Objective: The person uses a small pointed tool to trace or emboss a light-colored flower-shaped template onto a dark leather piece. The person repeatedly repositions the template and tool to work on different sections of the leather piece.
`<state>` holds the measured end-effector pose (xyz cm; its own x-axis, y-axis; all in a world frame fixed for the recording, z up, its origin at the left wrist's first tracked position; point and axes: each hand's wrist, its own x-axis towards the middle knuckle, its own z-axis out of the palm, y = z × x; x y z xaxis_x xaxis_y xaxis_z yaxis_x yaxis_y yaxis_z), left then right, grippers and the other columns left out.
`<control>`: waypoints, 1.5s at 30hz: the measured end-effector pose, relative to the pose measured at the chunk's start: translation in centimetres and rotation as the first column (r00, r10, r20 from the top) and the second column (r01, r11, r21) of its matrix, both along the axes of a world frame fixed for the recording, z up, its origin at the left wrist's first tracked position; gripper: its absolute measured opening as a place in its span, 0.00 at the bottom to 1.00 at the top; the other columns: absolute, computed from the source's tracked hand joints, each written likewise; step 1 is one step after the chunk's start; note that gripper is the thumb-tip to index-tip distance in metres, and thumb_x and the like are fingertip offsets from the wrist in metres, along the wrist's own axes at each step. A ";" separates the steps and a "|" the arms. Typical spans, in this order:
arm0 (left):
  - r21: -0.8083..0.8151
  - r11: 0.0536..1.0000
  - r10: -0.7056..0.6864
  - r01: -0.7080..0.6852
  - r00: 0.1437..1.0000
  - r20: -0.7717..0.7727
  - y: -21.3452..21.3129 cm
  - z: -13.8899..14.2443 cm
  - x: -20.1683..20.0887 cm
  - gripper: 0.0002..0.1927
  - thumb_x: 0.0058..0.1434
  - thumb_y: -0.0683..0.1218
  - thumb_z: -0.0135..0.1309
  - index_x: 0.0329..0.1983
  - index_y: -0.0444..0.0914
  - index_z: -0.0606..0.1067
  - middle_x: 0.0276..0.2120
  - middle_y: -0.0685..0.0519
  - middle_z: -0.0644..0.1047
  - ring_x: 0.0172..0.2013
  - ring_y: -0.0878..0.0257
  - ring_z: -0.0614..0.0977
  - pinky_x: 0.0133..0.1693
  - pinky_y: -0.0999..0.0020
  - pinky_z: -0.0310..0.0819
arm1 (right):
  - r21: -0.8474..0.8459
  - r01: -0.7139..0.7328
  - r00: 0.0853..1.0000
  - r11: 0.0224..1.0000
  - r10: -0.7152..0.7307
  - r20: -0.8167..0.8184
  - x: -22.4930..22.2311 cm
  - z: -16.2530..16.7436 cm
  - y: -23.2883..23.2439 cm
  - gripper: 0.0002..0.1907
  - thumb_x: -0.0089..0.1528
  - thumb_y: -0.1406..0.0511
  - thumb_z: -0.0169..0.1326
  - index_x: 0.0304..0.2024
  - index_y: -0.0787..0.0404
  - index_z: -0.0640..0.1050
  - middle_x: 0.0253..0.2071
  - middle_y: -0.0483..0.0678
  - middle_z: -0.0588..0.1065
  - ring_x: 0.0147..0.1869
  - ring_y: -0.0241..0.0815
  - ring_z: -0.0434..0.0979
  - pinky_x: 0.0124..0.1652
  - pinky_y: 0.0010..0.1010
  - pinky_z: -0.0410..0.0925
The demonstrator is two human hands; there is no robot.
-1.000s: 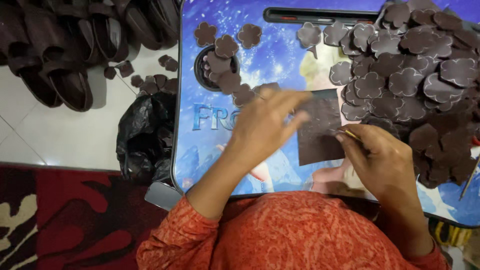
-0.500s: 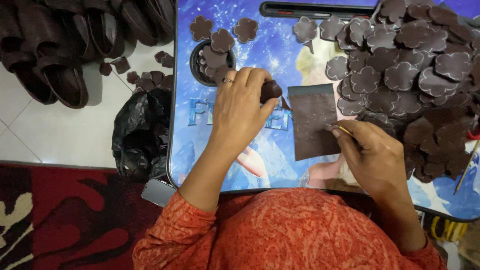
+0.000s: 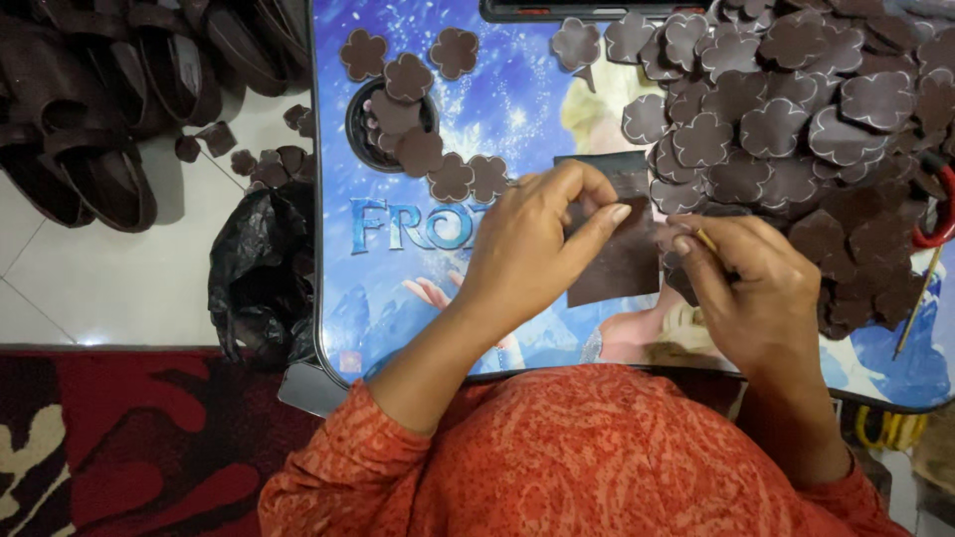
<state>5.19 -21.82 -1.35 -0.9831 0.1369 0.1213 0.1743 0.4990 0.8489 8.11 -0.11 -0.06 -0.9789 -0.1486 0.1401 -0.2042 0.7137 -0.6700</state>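
My left hand [image 3: 532, 249] rests over a dark brown rectangular sheet [image 3: 622, 273] on the blue picture-printed table [image 3: 477, 94]. Its thumb and fingers pinch a small brown piece against the sheet's top edge; the piece is mostly hidden. My right hand [image 3: 761, 288] lies at the sheet's right edge, closed around a thin yellowish pencil-like stick [image 3: 705, 239] whose tip points towards the left thumb. A big heap of brown flower-shaped cutouts [image 3: 796, 109] lies just behind the right hand.
More flower cutouts [image 3: 453, 179] trail from a round black recess [image 3: 360, 124] at the table's left. A black plastic bag [image 3: 259, 268], brown scraps and brown sandals [image 3: 99, 109] lie on the white floor. A red loop handle [image 3: 935, 234] and a stick [image 3: 915, 308] sit at the right. A red carpet [image 3: 129, 447] lies below.
My left hand went left towards the cutouts, picked up a dark piece, and has come back to the sheet's top edge. The right hand stayed by the sheet.
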 end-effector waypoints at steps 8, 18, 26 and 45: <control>-0.154 0.988 -0.018 -0.010 0.984 -0.178 -0.5 -2.7 0.7 0.16 0.64 0.49 0.61 0.54 0.43 0.77 0.45 0.53 0.78 0.45 0.53 0.78 0.48 0.57 0.72 | -0.106 0.086 0.996 0.991 -0.085 0.014 -0.4 0.2 -0.5 0.10 0.68 0.71 0.63 0.50 0.66 0.79 0.42 0.47 0.81 0.40 0.29 0.76 0.41 0.21 0.70; -0.245 0.968 -0.090 0.053 0.986 -0.143 -0.2 -2.7 1.0 0.19 0.55 0.51 0.66 0.49 0.45 0.78 0.47 0.56 0.74 0.49 0.54 0.75 0.50 0.53 0.68 | -0.015 -0.114 0.991 0.993 0.115 0.068 -3.1 1.0 -1.3 0.11 0.64 0.70 0.63 0.50 0.64 0.82 0.41 0.51 0.81 0.40 0.36 0.82 0.39 0.26 0.72; -0.198 0.978 -0.099 0.071 0.986 -0.136 -0.4 -2.7 0.9 0.16 0.56 0.48 0.62 0.49 0.44 0.79 0.47 0.56 0.75 0.48 0.54 0.76 0.49 0.53 0.69 | 0.085 -0.175 0.984 0.981 0.173 0.031 -3.5 -0.2 -1.8 0.11 0.63 0.71 0.63 0.49 0.65 0.82 0.34 0.52 0.77 0.33 0.45 0.78 0.34 0.33 0.69; -0.184 0.982 -0.081 0.049 0.983 -0.167 -0.3 -3.1 1.1 0.14 0.59 0.48 0.62 0.49 0.44 0.79 0.45 0.57 0.75 0.44 0.55 0.76 0.47 0.55 0.70 | 0.168 -0.204 0.974 0.964 0.217 -0.061 -3.1 0.3 -2.7 0.10 0.64 0.71 0.65 0.49 0.63 0.83 0.37 0.51 0.78 0.35 0.46 0.78 0.36 0.33 0.71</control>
<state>6.28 -22.08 -4.49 -0.9375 0.2348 0.2570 0.3480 0.6220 0.7014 4.98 -2.76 0.24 -0.9100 -0.3769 0.1728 -0.4087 0.7455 -0.5265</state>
